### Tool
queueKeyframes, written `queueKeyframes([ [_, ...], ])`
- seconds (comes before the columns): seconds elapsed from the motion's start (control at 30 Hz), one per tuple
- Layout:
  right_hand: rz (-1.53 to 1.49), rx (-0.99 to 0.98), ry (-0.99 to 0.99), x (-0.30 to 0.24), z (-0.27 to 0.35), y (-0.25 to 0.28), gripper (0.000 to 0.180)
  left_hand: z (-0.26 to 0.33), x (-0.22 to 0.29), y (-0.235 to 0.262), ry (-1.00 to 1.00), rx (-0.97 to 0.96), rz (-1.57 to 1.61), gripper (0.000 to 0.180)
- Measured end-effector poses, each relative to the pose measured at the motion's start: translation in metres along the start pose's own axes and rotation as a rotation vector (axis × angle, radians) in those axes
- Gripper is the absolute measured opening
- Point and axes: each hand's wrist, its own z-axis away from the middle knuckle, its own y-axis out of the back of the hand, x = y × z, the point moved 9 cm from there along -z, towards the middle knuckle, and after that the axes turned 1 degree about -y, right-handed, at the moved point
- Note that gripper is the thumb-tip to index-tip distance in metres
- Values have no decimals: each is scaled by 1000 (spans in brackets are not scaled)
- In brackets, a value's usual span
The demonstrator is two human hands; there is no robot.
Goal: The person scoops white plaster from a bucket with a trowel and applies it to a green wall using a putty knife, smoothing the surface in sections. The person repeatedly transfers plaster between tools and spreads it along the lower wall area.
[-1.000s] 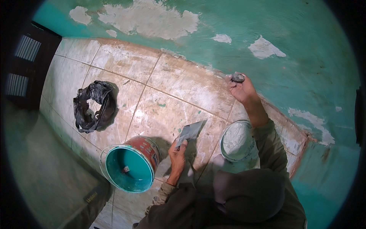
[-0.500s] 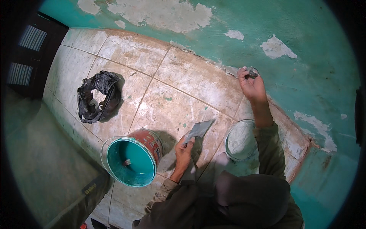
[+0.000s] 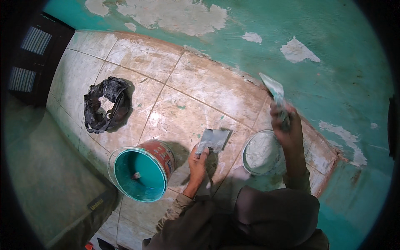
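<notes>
My right hand (image 3: 286, 118) is closed round the handle of a putty knife (image 3: 273, 87), its pale, putty-smeared blade pointing up toward the foot of the green wall (image 3: 325, 91). In my left hand (image 3: 198, 162) is a flat grey scraper plate (image 3: 215, 140), pinched at its near edge and held above the tiles. Just below my right wrist stands a round tub (image 3: 245, 160) of white putty (image 3: 261, 152). Bare whitish patches (image 3: 299, 51) show where the wall's paint is gone.
Left of my left hand stands a paint bucket (image 3: 166, 158) with a teal inside. Farther left, an open black plastic bag (image 3: 118, 114) holds white powder (image 3: 105, 107). A covered bulky item (image 3: 54, 175) fills the lower left, and a dark door (image 3: 33, 58) is behind it.
My right hand has drawn back from the wall's foot toward me and turned, bringing the putty knife's blade into view. The scraper plate in my left hand has tilted flatter.
</notes>
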Motion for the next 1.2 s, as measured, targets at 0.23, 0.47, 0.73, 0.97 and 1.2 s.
queueKeyframes([
  [0.23,1475,22,243,7,63,11,39,-28,28,-40,81,-77,321,38],
  [0.47,1932,-455,756,28,78,-36,44,-27,74,-92,149,-273,495,37],
  [0.73,2201,-145,710,-11,71,13,44,-2,115,-96,-26,-218,458,37],
  [0.97,1399,-322,-145,15,78,-7,20,-14,97,-94,39,-336,341,37],
  [1.2,1350,-370,-168,23,43,25,26,-10,102,-91,-17,-340,238,36],
])
